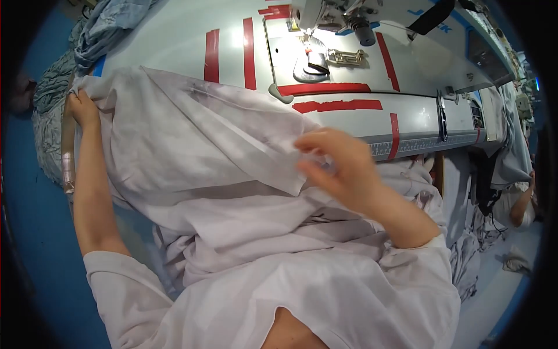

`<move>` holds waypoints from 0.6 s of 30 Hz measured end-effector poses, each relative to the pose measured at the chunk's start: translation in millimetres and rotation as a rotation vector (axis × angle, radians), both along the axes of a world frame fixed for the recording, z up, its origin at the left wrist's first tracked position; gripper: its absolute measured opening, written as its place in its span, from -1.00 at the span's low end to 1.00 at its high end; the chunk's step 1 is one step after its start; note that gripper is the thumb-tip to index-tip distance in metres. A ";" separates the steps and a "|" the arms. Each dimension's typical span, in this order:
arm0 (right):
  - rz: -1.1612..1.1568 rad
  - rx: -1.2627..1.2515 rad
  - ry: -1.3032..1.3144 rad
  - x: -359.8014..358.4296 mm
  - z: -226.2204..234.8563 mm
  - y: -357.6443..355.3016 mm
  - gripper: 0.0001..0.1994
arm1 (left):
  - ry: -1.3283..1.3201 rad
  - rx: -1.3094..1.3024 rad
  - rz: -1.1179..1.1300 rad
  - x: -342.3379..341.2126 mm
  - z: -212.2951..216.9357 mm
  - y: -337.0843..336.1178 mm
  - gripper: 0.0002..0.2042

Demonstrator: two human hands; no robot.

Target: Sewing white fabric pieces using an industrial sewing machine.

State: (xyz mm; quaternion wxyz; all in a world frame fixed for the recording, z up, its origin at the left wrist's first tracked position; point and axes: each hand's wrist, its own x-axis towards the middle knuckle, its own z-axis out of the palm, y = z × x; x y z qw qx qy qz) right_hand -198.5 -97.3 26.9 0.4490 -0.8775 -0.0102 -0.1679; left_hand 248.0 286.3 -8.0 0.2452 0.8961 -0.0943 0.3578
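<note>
A pale grey-white cloth (168, 134) with faint darker patches spreads over the table's front edge and hangs in folds towards my lap. At the far left my left hand (85, 109) is closed on the cloth's edge, pulling it into small creases. My right hand (343, 168), a little smeared by motion, hovers at the cloth's right corner. Its thumb and fingers are apart, and I see nothing gripped between them. Beyond the cloth stands a sewing machine (331, 20), its lamp lit over the presser foot (308, 55) and a metal guide (347, 57).
Red tape strips (212, 55) mark the white table (151, 43). A ruler strip (418, 141) runs along its front edge, with black-handled tweezers (443, 119) nearby. Grey-green fabric (107, 29) is heaped at the left. Another person's arm (523, 206) shows at far right.
</note>
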 end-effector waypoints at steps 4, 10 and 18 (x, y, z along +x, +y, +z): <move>-0.192 -0.408 -0.129 21.5 -33.6 37.3 -0.74 | 0.069 -0.082 -0.069 -3.6 -16.7 -27.1 -0.66; 0.126 0.025 0.004 33.6 -34.1 8.8 -0.78 | 0.229 -0.145 -0.133 -12.6 -16.2 -15.4 -0.64; 0.140 0.578 0.381 46.4 3.3 -40.2 -0.88 | 0.452 0.024 -0.394 -44.6 -20.6 -54.9 -0.27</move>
